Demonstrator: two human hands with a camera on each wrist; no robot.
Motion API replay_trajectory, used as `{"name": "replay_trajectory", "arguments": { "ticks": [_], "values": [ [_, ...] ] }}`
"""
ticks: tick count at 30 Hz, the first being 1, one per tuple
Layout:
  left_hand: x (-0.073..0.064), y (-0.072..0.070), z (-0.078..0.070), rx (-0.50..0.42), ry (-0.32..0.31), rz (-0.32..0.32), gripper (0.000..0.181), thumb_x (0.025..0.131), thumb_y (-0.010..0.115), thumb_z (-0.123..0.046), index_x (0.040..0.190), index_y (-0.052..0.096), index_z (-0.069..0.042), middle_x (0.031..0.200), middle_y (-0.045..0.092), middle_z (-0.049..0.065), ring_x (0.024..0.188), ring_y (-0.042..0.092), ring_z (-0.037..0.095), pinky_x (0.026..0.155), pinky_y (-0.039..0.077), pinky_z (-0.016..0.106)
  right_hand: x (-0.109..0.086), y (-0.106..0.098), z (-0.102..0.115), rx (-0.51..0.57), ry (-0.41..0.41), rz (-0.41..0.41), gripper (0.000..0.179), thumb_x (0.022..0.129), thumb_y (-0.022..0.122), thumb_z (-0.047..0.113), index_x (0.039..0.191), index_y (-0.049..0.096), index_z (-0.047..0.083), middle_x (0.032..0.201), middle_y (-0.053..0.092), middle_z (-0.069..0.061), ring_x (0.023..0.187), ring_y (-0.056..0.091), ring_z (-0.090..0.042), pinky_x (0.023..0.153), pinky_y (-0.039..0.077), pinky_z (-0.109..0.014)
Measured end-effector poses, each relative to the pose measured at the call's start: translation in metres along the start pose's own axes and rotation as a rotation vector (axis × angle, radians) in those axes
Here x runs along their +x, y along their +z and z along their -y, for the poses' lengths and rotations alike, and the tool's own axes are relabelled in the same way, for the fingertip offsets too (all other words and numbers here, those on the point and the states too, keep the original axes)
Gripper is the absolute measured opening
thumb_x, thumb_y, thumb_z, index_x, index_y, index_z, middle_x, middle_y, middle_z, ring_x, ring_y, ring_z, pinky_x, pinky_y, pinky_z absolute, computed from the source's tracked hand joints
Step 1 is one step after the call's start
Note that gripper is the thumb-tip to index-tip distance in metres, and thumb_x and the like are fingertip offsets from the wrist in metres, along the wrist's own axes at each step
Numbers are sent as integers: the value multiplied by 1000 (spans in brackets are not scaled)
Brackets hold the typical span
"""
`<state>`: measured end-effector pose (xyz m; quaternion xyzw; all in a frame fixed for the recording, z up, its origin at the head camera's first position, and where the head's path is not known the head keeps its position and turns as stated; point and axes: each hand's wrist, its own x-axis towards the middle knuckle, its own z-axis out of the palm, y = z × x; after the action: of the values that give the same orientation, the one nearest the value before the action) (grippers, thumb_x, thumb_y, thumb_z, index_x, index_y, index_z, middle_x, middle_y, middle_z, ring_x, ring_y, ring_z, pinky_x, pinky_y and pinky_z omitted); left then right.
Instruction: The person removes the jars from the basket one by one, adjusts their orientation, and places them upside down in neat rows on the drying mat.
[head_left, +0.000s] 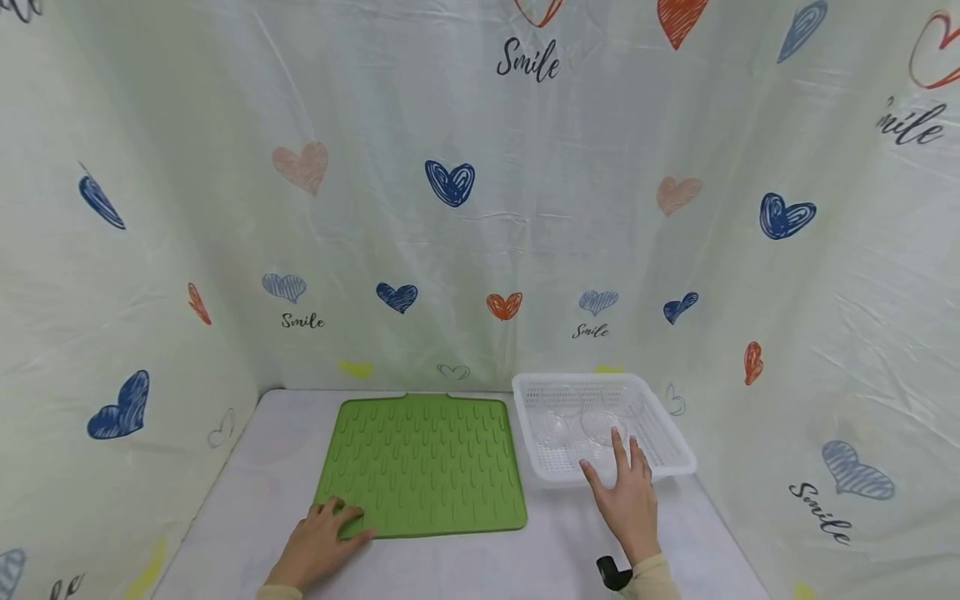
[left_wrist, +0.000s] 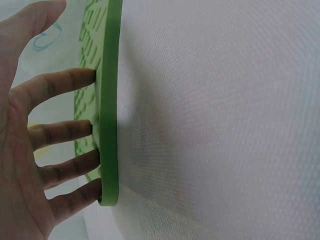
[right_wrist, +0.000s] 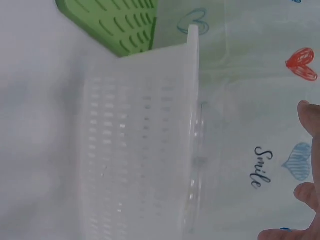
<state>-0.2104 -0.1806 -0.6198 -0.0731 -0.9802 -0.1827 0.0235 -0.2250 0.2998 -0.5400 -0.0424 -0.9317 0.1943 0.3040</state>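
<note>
A green mat [head_left: 427, 467] with rows of raised ridges lies flat on the white table. My left hand [head_left: 318, 537] rests at its near left corner; in the left wrist view the fingertips [left_wrist: 87, 75] touch the mat's top by the thick edge, fingers spread. To the right stands a white perforated plastic basket [head_left: 540, 479], with several clear, round see-through pieces [head_left: 603, 425] inside. My right hand [head_left: 628, 496] hangs over the basket's near rim, fingers spread and holding nothing. In the right wrist view, the basket wall [right_wrist: 135, 140] hides most of the clear pieces.
A pale curtain [head_left: 525, 233] printed with hearts and "Smile" surrounds the table on the back and both sides. The white tabletop [head_left: 450, 575] shows in front of the mat. A black wrist device [head_left: 611, 573] sits at my right sleeve [head_left: 652, 579].
</note>
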Motion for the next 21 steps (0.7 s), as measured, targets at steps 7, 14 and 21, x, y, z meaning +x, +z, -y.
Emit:
{"name": "replay_trajectory", "arguments": {
  "ticks": [7, 14, 21],
  "values": [
    [0, -3, 0, -10, -6, 22, 59, 82, 60, -66, 115, 68, -18, 119, 55, 14, 110, 53, 44, 80, 49, 63, 8, 6, -23, -2, 82, -3, 86, 83, 71, 48, 152, 31, 14, 144, 38, -31, 128, 38, -53, 88, 41, -71],
    [1, -3, 0, -3, -7, 28, 59, 81, 60, -67, 114, 68, -19, 117, 56, 12, 109, 54, 42, 80, 50, 61, 16, 19, -41, 16, 186, 16, 101, 81, 70, 54, 152, 20, 1, 137, 44, -36, 129, 33, -57, 102, 27, -71],
    [2, -2, 0, -11, -10, 32, 60, 81, 60, -68, 114, 68, -18, 117, 56, 13, 109, 54, 43, 80, 49, 62, 30, 29, -50, -37, 255, 103, 119, 74, 70, 67, 150, 16, -7, 130, 48, -41, 122, 41, -58, 101, 22, -73]
  ]
}}
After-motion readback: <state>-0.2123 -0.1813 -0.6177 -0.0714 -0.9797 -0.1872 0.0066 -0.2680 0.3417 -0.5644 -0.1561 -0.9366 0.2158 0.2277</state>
